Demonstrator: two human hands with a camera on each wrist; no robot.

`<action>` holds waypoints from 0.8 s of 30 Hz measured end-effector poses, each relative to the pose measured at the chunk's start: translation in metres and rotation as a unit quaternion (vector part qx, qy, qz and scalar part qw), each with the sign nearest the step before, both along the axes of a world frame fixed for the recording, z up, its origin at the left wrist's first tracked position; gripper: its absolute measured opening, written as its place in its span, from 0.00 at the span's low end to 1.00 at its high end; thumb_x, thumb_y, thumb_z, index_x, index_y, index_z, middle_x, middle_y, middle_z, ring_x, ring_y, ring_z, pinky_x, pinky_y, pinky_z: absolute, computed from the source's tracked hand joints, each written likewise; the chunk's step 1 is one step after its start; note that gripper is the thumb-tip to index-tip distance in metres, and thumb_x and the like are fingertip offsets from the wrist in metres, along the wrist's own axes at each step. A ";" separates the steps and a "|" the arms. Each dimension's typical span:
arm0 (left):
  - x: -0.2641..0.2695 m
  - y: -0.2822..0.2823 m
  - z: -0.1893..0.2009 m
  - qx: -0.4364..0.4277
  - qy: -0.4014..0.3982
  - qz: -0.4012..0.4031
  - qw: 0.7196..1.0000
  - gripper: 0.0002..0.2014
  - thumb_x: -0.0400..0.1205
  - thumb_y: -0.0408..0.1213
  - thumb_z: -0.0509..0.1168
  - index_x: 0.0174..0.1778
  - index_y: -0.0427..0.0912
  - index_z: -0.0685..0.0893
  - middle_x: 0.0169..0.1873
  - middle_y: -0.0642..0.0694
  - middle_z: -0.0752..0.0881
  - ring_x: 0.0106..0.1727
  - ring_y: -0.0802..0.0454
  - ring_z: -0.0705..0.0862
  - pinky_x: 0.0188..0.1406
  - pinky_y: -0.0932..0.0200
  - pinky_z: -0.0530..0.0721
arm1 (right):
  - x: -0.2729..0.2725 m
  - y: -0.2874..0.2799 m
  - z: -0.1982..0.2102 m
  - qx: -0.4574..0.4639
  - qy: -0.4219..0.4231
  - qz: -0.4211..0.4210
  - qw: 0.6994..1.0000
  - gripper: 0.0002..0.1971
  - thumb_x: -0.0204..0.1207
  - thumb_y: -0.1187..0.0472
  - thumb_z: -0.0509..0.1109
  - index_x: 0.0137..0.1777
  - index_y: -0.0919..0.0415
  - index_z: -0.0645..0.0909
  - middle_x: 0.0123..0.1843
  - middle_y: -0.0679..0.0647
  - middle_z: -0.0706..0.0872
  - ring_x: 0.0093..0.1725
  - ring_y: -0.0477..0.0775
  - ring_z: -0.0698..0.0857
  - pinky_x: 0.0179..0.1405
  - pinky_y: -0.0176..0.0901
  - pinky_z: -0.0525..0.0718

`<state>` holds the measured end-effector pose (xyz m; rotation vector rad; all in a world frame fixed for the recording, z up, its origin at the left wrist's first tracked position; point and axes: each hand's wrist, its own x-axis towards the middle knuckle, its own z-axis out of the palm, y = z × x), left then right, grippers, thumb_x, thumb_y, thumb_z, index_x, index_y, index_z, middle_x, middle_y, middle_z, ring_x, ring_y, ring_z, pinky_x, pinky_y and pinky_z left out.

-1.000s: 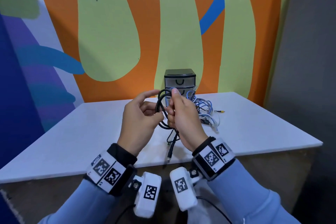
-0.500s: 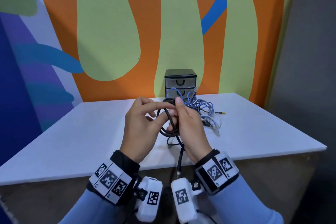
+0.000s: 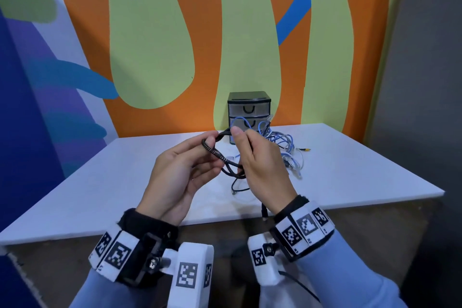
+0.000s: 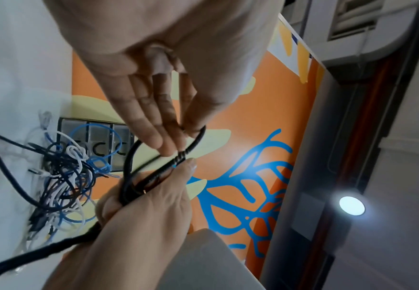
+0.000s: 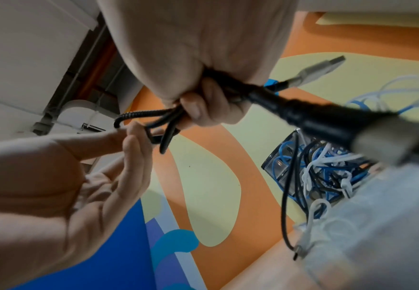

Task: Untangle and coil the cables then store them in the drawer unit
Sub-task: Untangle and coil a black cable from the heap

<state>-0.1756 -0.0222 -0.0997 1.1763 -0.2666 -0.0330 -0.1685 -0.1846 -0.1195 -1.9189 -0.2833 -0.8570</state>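
A black cable (image 3: 217, 152) is wound into a small coil held in the air between both hands, above the white table's (image 3: 125, 182) front edge. My right hand (image 3: 241, 150) grips the bundled turns (image 5: 168, 117), thumb on top. My left hand (image 3: 212, 144) pinches the coil's left loop (image 4: 191, 145) between thumb and nearly straight fingers. One plug end (image 3: 264, 211) hangs below my right wrist. A tangle of blue, white and black cables (image 3: 285, 150) lies on the table in front of the small black drawer unit (image 3: 248, 107), whose drawers are closed.
The drawer unit stands at the table's back edge against the painted wall (image 3: 162, 45). A thin lead with a yellow tip (image 3: 305, 149) pokes out of the tangle to the right. A grey wall (image 3: 425, 82) borders the right side.
My left hand brought a strand round onto the coil and now pinches the loop's left side. The coil has tilted flatter, and the hanging end has swung right, under my right wrist.
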 end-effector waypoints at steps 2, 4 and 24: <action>-0.005 -0.001 0.001 -0.017 0.008 -0.024 1.000 0.14 0.89 0.30 0.65 0.69 0.40 0.90 0.54 0.35 0.94 0.55 0.41 0.94 0.61 0.50 0.93 | 0.003 -0.002 0.000 -0.019 -0.019 -0.036 0.999 0.26 0.92 0.42 0.59 0.36 0.58 0.69 0.25 0.53 0.69 0.28 0.58 0.74 0.31 0.61 0.72; -0.012 -0.004 0.002 -0.034 0.018 -0.057 0.998 0.20 0.87 0.29 0.66 0.76 0.39 0.82 0.60 0.31 0.93 0.64 0.38 0.92 0.69 0.45 0.89 | 0.004 -0.001 -0.001 -0.034 -0.025 -0.054 0.998 0.24 0.92 0.43 0.59 0.36 0.56 0.70 0.24 0.48 0.73 0.28 0.54 0.76 0.31 0.56 0.73; -0.012 -0.028 -0.020 0.061 -0.056 0.095 0.992 0.16 0.84 0.44 0.76 0.64 0.42 0.87 0.42 0.47 0.90 0.41 0.55 0.85 0.44 0.55 0.86 | -0.003 -0.019 0.006 0.014 -0.036 -0.091 0.995 0.26 0.93 0.42 0.57 0.35 0.57 0.67 0.27 0.57 0.74 0.31 0.60 0.75 0.36 0.64 0.75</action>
